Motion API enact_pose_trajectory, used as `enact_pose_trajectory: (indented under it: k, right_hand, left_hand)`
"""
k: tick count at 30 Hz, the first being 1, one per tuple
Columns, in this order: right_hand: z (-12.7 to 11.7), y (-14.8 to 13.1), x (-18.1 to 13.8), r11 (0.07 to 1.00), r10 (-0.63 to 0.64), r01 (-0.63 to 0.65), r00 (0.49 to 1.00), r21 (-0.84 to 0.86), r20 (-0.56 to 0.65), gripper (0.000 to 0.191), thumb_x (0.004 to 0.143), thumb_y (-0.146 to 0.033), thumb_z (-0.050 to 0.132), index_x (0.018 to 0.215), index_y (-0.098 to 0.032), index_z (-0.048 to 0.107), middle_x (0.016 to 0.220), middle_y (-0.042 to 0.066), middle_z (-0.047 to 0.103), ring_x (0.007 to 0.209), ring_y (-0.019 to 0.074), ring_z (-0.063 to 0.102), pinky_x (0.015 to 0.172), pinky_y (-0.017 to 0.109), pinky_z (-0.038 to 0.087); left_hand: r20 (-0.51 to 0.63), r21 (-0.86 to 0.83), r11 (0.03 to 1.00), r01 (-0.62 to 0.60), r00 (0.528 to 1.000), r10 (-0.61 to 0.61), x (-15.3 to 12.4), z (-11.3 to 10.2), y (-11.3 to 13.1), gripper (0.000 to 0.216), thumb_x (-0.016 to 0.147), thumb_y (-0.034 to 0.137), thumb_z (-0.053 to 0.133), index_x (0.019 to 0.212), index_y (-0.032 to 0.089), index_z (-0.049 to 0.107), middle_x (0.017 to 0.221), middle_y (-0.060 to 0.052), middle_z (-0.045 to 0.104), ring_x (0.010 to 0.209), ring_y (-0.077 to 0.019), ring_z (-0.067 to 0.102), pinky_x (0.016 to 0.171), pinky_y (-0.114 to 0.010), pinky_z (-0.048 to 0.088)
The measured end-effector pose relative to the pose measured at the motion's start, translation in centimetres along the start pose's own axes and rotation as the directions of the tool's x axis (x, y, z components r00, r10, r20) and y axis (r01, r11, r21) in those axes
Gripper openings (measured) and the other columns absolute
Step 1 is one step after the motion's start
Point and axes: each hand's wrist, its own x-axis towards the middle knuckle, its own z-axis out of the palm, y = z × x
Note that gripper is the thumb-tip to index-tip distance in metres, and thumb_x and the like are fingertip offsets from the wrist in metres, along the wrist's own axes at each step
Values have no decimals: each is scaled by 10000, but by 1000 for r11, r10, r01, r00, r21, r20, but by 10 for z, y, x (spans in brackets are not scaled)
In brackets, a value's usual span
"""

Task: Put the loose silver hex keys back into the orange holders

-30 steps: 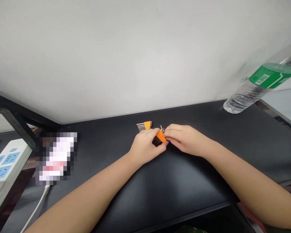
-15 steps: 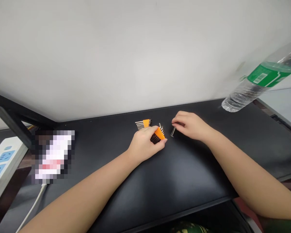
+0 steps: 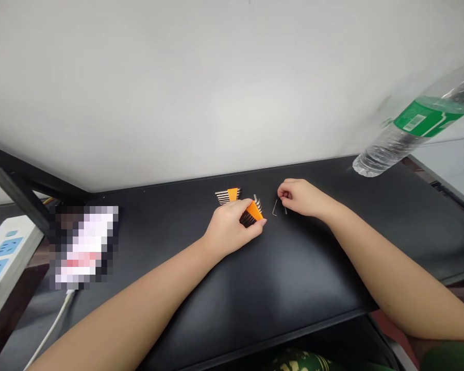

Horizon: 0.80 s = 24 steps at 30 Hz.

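While the black desk (image 3: pixel 294 268) carries nearly everything in view, the bottle (image 3: pixel 410 129) stands at its far right corner. The bottle is clear plastic with a green label and looks tilted. Its top is cut off by the picture's edge, and whatever is inside cannot be made out. At the left edge a white strip (image 3: pixel 3 252) with blue sockets is only partly in view. Beside it is a blurred patch (image 3: pixel 85 245) that cannot be read, and a white cable (image 3: pixel 50 330) runs down from it.

Near the desk's back edge, the left hand (image 3: pixel 230 226) rests with its fingers closed around an orange holder (image 3: pixel 254 210). A fan of hex keys sits in the holder, and the fingers hide much of it. A second holder (image 3: pixel 232 195), also orange and filled with a row of keys, lies just behind that hand.

The right hand (image 3: pixel 299 197) is just right of the first holder. Its fingers are drawn narrow at the upper end of a thin bent key (image 3: pixel 275 207), which lies between the two hands. Whether they pinch it or only touch it is too small to tell.
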Motion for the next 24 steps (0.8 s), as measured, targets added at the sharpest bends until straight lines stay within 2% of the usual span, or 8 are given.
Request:
enact_pose_trajectory:
  k: [7,10,12,14,16,17,19,24]
  right_hand:
    - [-9,-3,-1,985,173,-173,984,-1,52,86,730,-132,625,691,-206,608,779,8,686,673,153,599,608,266,429]
    - [-16,-4,-6,961,199,-196,980,194,6,68,761,-149,642,743,-207,612,682,-18,669,601,137,596,588,259,439]
    - [-17,-9,-10,876,186,-160,982,454,-13,68,808,-191,675,809,-211,610,643,-32,652,563,134,610,571,259,475]
    - [-16,-18,-14,698,161,-86,986,711,-40,132,835,-256,731,893,-213,622,681,-28,664,565,147,649,556,277,529]
    - [-14,-30,-16,523,147,-7,986,853,-82,231,823,-311,795,973,-204,655,736,-9,689,580,166,684,551,305,573]
    - [-12,-36,-17,471,149,15,984,882,-96,252,820,-329,814,979,-193,675,726,0,698,574,169,690,557,315,587]
    - [-11,-46,-18,420,154,33,982,907,-107,254,825,-351,830,955,-171,706,670,13,709,558,173,695,579,326,608]
    - [-8,-57,-21,391,163,28,982,920,-99,249,828,-350,844,926,-153,726,636,34,733,569,187,718,592,326,630]
  left_hand:
    - [11,-6,1000,5,1000,-5,0,0,0,234,847,416,705,959,220,644,741,26,623,667,-141,563,659,-279,452]
    - [-6,-9,1000,6,1000,-6,0,0,-1,250,841,408,716,993,221,650,768,21,650,702,-151,594,681,-284,473]
    - [-30,-14,1000,-3,1000,2,0,2,-2,273,834,399,728,1025,219,655,809,11,681,738,-162,623,711,-293,493]
    - [-51,-12,1000,-13,999,12,0,3,-3,285,830,393,736,1038,215,658,835,4,698,758,-170,641,730,-301,508]
    - [-72,-10,1000,-19,997,19,1,4,-5,295,827,390,744,1047,214,659,845,1,706,765,-173,651,734,-305,516]
    - [-79,-10,1000,-17,997,17,1,4,-5,304,825,387,749,1058,215,658,851,1,711,767,-174,654,733,-305,519]
    - [-90,-14,1000,-5,996,4,2,4,-5,324,819,374,759,1082,214,657,872,-1,725,772,-174,662,735,-305,526]
    - [-127,-15,1000,5,992,-7,2,3,-5,339,807,366,772,1086,205,665,923,-14,746,777,-170,675,743,-306,539]
